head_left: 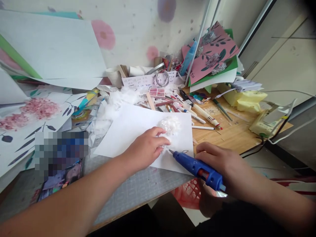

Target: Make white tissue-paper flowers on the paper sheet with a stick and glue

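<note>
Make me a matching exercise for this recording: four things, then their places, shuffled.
Things
1. Blue plastic glue gun
2. Round white petal cluster
3. Pink flower-patterned sheet
4. White stacked cups

Places
A. At the back, left of the white handwritten card
B. Resting on the white rectangular paper sheet
C. Back right, overlapping a green sheet
D. Held in the right grip

Pairs: 1-D; 2-B; 3-C; 4-A
</note>
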Available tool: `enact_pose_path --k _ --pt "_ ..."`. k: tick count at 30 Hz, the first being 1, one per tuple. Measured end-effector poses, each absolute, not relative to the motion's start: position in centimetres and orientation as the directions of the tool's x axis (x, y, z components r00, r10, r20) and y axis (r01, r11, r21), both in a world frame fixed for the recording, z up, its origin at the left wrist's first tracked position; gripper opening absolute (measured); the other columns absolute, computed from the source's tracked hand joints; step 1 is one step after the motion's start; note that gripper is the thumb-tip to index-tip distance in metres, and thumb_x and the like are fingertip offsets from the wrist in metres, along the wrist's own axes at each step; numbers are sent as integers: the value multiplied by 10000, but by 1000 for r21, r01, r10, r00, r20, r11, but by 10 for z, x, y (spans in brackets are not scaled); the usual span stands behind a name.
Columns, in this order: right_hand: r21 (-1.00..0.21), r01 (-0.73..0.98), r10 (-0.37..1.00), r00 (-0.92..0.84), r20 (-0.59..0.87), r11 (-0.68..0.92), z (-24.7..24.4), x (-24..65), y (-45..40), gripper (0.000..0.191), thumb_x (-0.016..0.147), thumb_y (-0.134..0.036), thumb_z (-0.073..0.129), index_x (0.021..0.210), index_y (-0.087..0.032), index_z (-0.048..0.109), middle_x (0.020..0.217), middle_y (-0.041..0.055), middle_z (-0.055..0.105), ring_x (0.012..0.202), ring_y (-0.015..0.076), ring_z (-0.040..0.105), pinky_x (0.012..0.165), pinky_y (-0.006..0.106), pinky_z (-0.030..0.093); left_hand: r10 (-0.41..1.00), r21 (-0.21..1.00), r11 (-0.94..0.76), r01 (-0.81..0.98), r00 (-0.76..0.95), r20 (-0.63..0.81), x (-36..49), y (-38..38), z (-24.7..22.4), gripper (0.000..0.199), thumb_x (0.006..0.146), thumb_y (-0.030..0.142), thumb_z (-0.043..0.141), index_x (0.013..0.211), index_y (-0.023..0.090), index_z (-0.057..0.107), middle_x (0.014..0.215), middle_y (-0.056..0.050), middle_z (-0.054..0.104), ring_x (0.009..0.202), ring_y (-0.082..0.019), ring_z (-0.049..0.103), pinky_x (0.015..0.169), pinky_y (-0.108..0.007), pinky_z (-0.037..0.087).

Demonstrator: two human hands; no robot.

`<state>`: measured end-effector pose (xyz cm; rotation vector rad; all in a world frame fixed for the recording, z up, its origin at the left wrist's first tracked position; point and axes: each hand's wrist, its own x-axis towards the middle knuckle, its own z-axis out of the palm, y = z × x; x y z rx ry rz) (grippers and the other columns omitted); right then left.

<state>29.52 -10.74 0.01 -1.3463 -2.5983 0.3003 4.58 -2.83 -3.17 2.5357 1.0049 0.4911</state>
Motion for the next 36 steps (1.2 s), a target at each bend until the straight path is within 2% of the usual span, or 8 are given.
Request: enact_pose_path --k 6,11,15,20,24,27,32,36 --pt "-101 789 794 -608 11 606 -2 291 -98 21 782 -203 583 790 -183 585 838 48 550 691 172 512 615 292 411 716 456 -663 594 681 154 47 -28 -29 330 807 47 548 1034 253 671 1270 -62 469 1146 -221 508 961 -370 443" --pt "50 777 776 -630 36 628 2 284 -96 132 766 -179 644 674 -184 549 736 21 542 631 169 479 551 292 320 720 457 -659 597 677 152 48 -29 -28 312 820 66 546 1033 256 674 1275 -58 470 1140 -221 512 958 -378 447" --pt "55 772 773 -635 24 633 5 284 -94 178 762 -235 668 646 -189 541 701 10 538 617 163 458 536 290 271 723 464 -653 599 675 146 48 -29 -28 310 816 64 551 1027 252 678 1268 -61 474 1132 -222 518 954 -376 449" --pt "47 778 778 -628 29 626 4 284 -95 130 785 -202 644 687 -189 560 748 10 564 644 159 466 549 285 263 725 462 -653 600 672 153 47 -29 -28 320 813 66 546 1031 261 675 1265 -53 476 1129 -226 521 954 -382 450" --pt "56 785 783 -620 52 617 3 283 -94 170 746 -187 673 634 -179 546 685 14 552 610 160 450 533 287 253 724 465 -653 598 672 154 47 -28 -29 315 817 75 543 1034 262 673 1275 -51 471 1135 -228 519 955 -385 452" --pt "53 783 782 -622 41 620 5 284 -93 167 766 -175 648 629 -178 552 670 20 547 614 159 457 533 280 267 728 470 -646 601 670 146 47 -28 -29 312 817 73 546 1030 260 674 1272 -53 473 1132 -227 521 957 -385 450" --pt "36 756 756 -654 20 653 10 287 -93 96 798 -151 607 709 -180 586 786 43 563 655 155 495 544 263 313 728 466 -647 604 671 141 46 -29 -27 323 814 69 550 1040 265 671 1275 -52 468 1131 -225 520 962 -386 444" --pt "24 757 756 -653 41 653 6 288 -93 147 800 -174 603 658 -175 566 728 33 542 626 154 465 540 275 303 728 465 -645 606 673 133 46 -28 -27 320 816 73 551 1043 265 668 1272 -52 469 1134 -222 516 966 -387 441"
